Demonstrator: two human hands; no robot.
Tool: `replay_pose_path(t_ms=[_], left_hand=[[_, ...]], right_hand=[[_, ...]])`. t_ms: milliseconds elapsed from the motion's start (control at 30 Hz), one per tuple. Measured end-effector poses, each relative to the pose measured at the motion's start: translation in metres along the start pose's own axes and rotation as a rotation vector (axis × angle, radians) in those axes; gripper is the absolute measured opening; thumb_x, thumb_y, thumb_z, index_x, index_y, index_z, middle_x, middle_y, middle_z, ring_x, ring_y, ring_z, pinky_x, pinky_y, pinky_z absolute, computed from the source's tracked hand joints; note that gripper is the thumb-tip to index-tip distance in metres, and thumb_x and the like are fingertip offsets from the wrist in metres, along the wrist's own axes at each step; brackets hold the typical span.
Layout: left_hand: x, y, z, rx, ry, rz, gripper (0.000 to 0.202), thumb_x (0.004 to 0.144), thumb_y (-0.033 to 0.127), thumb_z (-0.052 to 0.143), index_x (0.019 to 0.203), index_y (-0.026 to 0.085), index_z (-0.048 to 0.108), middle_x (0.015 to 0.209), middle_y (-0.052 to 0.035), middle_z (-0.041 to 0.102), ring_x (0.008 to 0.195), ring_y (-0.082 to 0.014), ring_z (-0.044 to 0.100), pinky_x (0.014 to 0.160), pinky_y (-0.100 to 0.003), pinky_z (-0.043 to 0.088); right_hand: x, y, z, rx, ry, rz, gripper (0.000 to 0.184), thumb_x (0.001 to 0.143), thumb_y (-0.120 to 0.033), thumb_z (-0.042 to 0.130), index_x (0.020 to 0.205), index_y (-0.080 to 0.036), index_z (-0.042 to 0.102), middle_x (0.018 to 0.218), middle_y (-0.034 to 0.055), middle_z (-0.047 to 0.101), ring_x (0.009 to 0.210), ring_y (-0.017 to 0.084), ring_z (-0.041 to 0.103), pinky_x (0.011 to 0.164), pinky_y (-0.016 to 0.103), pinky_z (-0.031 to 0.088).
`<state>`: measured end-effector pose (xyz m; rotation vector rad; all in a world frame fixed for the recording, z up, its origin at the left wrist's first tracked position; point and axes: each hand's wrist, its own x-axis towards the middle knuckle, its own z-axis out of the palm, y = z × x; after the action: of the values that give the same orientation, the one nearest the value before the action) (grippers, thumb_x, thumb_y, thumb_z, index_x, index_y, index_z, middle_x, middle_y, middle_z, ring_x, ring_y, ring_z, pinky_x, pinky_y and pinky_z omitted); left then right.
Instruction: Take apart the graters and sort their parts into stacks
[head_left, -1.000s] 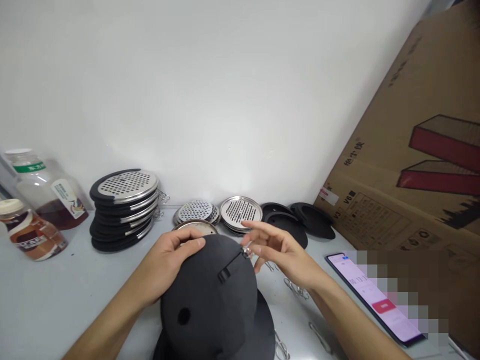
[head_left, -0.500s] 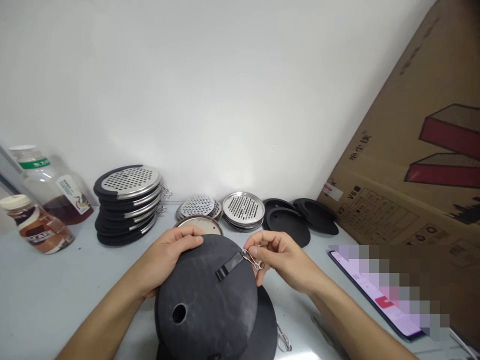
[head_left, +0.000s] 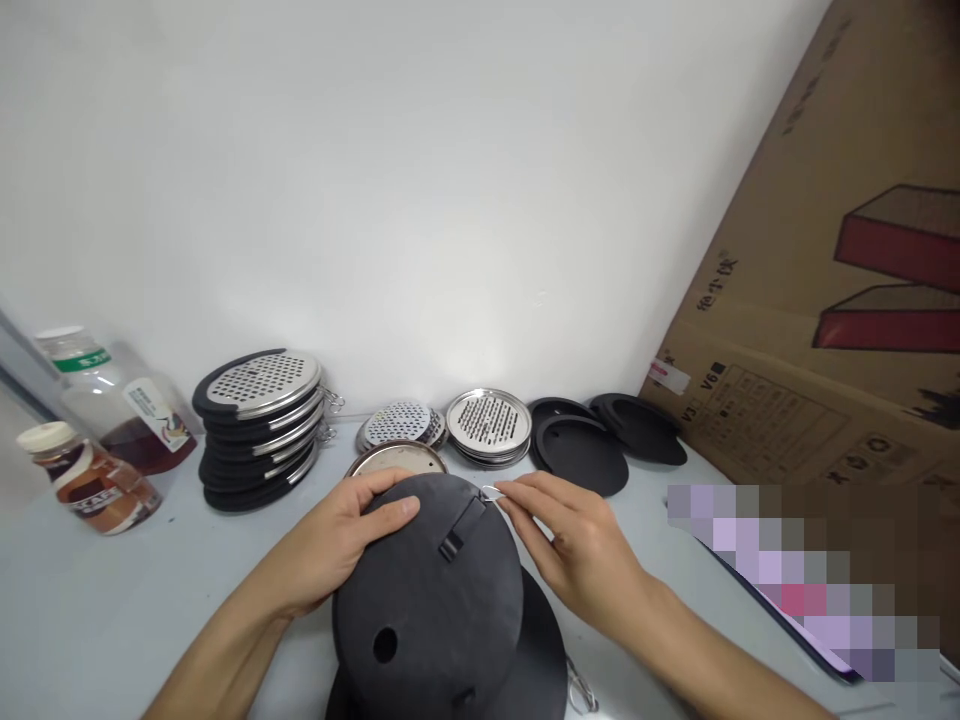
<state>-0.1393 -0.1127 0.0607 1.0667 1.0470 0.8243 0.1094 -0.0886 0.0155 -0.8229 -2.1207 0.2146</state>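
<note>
Far left, 2 containers: a jar (head_left: 90, 492) and a plastic bottle (head_left: 124, 405). Next, 1 stack of graters (head_left: 259, 440), approx 6, exact count unclear. Near centre, left hand (head_left: 337, 545) spread on a black disc (head_left: 427, 600), fingers over its rim, holding it. Disc lies on another, w/ strap (head_left: 459, 528) on top. Work in hand is at the wire ring (head_left: 490, 492) on far edge. Right hand (head_left: 581, 550) loose, fingertips (head_left: 510, 498) just beside ring; can't tell if pinching. Far, behind: 2 steel piles (head_left: 487, 425), 3 black lids (head_left: 581, 455). Far right, carton (head_left: 787, 250).
</note>
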Motion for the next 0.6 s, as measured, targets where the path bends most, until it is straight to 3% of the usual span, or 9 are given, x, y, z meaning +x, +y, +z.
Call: replay_pose_path(t_ms=[133,233,367,467,533,600], left_hand=[[0.004,-0.005,-0.004,-0.015,-0.056,0.005,0.037,0.087,0.029,0.067,0.123,0.022,0.064,0.105,-0.0084,0.074,0.090,-0.0224,0.072,0.081,-0.031,0.056],[0.008,-0.008,-0.007,-0.008,-0.048,-0.018,0.040,0.088,0.028,0.066,0.127,0.023,0.062,0.101,-0.0079,0.075,0.087,-0.0226,0.072,0.077,-0.030,0.057],[0.012,-0.010,-0.005,0.035,-0.018,0.007,0.039,0.089,0.028,0.064,0.127,0.023,0.062,0.103,-0.0076,0.075,0.088,-0.0234,0.072,0.077,-0.030,0.058],[0.011,-0.013,-0.002,0.062,0.013,0.087,0.037,0.090,0.028,0.063,0.127,0.023,0.063,0.106,-0.0063,0.074,0.094,-0.0236,0.071,0.079,-0.029,0.057],[0.010,-0.014,0.001,0.072,0.032,0.133,0.036,0.090,0.028,0.062,0.126,0.024,0.063,0.110,-0.0052,0.073,0.097,-0.0233,0.070,0.080,-0.027,0.056],[0.009,-0.014,0.004,0.084,0.048,0.167,0.035,0.091,0.028,0.061,0.126,0.025,0.063,0.116,-0.0044,0.070,0.099,-0.0232,0.068,0.080,-0.026,0.056]], right_hand=[[-0.002,-0.005,0.009,-0.051,0.177,-0.032,0.026,0.091,-0.013,0.054,0.112,-0.018,0.069,0.097,0.0108,0.073,0.084,0.021,0.069,0.074,0.033,0.056],[0.001,-0.010,0.011,0.038,0.242,0.048,0.026,0.091,-0.012,0.054,0.110,-0.019,0.071,0.098,0.0078,0.075,0.084,0.019,0.070,0.074,0.030,0.056],[0.008,-0.008,0.009,0.313,0.121,0.306,0.021,0.093,-0.023,0.056,0.101,-0.025,0.076,0.092,0.0028,0.076,0.084,0.019,0.070,0.075,0.030,0.054],[0.010,-0.003,0.010,0.637,0.015,0.556,0.026,0.092,-0.038,0.057,0.093,-0.023,0.078,0.085,0.0032,0.076,0.076,0.019,0.069,0.065,0.029,0.053],[0.008,-0.002,0.014,0.810,0.008,0.666,0.032,0.091,-0.044,0.057,0.093,-0.021,0.078,0.082,0.0044,0.076,0.071,0.019,0.068,0.060,0.028,0.052],[0.006,-0.003,0.018,0.880,0.068,0.711,0.032,0.090,-0.046,0.059,0.097,-0.021,0.078,0.085,0.0047,0.076,0.076,0.019,0.068,0.065,0.029,0.053]])
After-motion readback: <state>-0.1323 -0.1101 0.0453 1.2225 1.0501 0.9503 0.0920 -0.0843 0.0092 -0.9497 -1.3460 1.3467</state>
